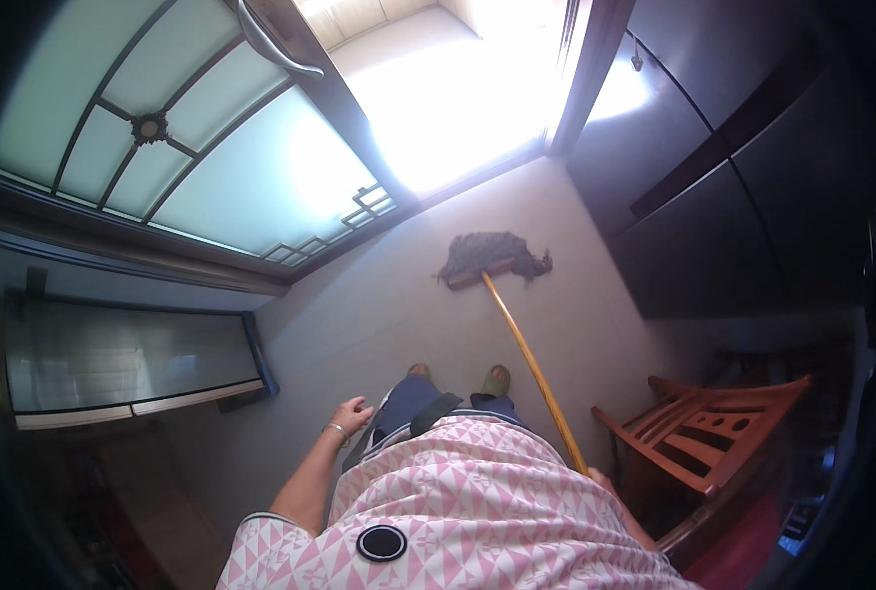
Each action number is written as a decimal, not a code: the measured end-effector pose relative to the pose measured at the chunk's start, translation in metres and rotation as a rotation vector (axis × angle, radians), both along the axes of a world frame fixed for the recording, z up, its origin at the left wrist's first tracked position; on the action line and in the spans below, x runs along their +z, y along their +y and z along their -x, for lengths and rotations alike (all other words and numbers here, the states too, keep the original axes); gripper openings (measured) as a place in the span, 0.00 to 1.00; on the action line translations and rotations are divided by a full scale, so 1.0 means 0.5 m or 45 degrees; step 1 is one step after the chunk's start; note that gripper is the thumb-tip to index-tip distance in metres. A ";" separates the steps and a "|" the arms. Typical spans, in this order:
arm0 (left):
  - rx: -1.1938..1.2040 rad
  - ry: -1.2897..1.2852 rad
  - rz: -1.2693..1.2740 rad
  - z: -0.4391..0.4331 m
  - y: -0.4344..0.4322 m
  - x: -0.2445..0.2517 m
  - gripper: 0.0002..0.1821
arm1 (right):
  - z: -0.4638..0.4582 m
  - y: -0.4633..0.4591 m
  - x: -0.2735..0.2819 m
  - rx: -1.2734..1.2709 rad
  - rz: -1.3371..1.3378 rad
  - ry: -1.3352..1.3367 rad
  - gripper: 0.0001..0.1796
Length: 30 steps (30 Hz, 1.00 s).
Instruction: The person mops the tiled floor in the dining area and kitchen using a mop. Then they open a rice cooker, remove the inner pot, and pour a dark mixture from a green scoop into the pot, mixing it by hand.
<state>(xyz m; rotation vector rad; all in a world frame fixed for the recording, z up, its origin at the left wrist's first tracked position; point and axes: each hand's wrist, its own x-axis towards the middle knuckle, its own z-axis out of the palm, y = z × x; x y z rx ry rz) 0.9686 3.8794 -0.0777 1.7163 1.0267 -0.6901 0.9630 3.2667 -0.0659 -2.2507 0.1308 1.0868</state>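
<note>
A push broom with dark bristles (488, 254) rests on the pale floor in front of my feet. From its head a yellow wooden handle (530, 354) runs back to my right side. My right hand (602, 479) is closed around the upper part of the handle, partly hidden beside my patterned shirt. My left hand (352, 414), with a bracelet at the wrist, hangs beside my left thigh, holding nothing, its fingers loosely bent and apart.
Ahead is a bright doorway (467, 147), with a frosted-glass door (261, 169) at its left. Dark cabinet panels (674, 236) stand at the right. A wooden chair (725, 435) is near my right side, and a glass-topped unit (136, 361) is at the left.
</note>
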 end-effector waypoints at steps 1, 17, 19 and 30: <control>0.058 -0.022 -0.011 0.018 0.004 0.003 0.31 | -0.078 0.031 0.009 0.022 -0.072 -0.107 0.22; 0.414 -0.045 0.121 -0.167 0.249 -0.032 0.31 | -1.032 0.597 -0.092 -0.154 0.013 0.005 0.15; 0.400 -0.109 0.119 -0.239 0.297 -0.031 0.30 | -1.019 0.471 -0.080 0.007 0.200 -0.177 0.15; -0.077 0.072 0.171 -0.507 0.354 -0.053 0.31 | -0.332 0.375 -0.064 -0.413 0.460 0.009 0.28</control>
